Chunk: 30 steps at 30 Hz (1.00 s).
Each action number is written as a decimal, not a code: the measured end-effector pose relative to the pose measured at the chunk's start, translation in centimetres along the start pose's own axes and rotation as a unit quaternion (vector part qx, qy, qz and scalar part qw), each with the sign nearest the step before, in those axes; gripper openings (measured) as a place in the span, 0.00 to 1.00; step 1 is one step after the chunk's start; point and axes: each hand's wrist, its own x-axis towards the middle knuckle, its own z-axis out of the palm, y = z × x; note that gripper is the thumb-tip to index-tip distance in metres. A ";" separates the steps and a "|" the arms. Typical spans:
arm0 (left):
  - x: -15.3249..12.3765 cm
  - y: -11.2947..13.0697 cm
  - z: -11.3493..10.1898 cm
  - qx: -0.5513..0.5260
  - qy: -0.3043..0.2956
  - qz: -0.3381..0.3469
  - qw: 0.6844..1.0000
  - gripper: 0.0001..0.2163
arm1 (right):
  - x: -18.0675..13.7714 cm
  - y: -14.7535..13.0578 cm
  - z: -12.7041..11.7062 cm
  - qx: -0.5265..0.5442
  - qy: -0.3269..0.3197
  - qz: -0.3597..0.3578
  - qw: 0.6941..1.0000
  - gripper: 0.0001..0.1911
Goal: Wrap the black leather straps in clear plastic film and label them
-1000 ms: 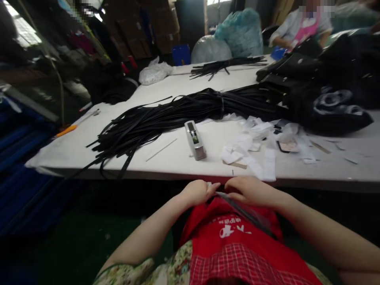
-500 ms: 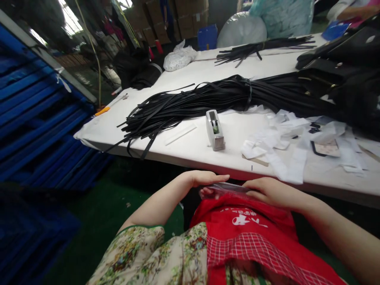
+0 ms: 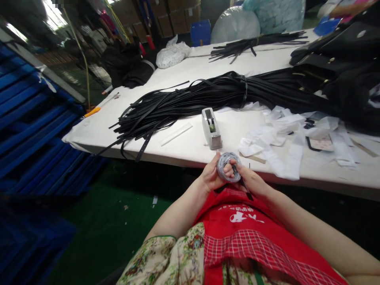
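My left hand (image 3: 211,174) grips the left side of a grey, shiny ring-shaped coil (image 3: 222,165), which looks wrapped in crinkled clear plastic. Fingertips show through the coil's open middle. On its right side, my right hand (image 3: 251,181) is closed with the thumb against the coil. A thin black strip (image 3: 247,190) hangs down beside the right hand; which hand holds it I cannot tell. Both hands are in front of the table's edge, above a red apron. Just beyond them a tape dispenser (image 3: 211,130) stands on the white table (image 3: 178,148).
A long bundle of black straps (image 3: 190,97) lies across the table. White strips and scraps (image 3: 273,138) are heaped at the right, near black bags (image 3: 341,67). A white flat strip (image 3: 176,134) lies left of the dispenser. Blue pallets (image 3: 32,130) are stacked at the left.
The flat, clear plastic piece between my hands is no longer seen; the hands have come up and closer together, with a ring-shaped coil now upright between them. The view has shifted slightly.
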 end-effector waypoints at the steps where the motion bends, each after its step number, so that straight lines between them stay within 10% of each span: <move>1: 0.1 -0.4 -0.3 -0.001 0.012 -0.006 1.000 0.33 | 0.1 -0.3 -0.4 -0.003 -0.013 0.009 1.000 0.29; 9: 0.2 0.0 -3.9 0.301 0.204 0.038 0.931 0.26 | -1.3 -2.0 -4.6 -0.132 -0.066 0.092 0.985 0.33; 13: 0.2 -0.2 -3.0 0.461 0.112 -0.007 0.880 0.28 | -0.9 -2.7 -5.6 -0.278 -0.224 0.094 0.929 0.25; 17: 0.4 -0.8 -1.9 0.600 0.041 -0.041 0.798 0.23 | 0.3 -2.3 -5.3 -0.347 -0.214 0.025 0.913 0.24; 24: 1.1 -2.3 -2.7 0.437 0.286 0.126 0.844 0.19 | 0.6 0.3 -4.9 -0.362 -0.082 -0.072 0.926 0.26; 30: 0.7 -5.0 -3.6 0.392 0.306 0.214 0.841 0.22 | 0.4 0.7 -5.6 -0.423 -0.040 -0.067 0.903 0.23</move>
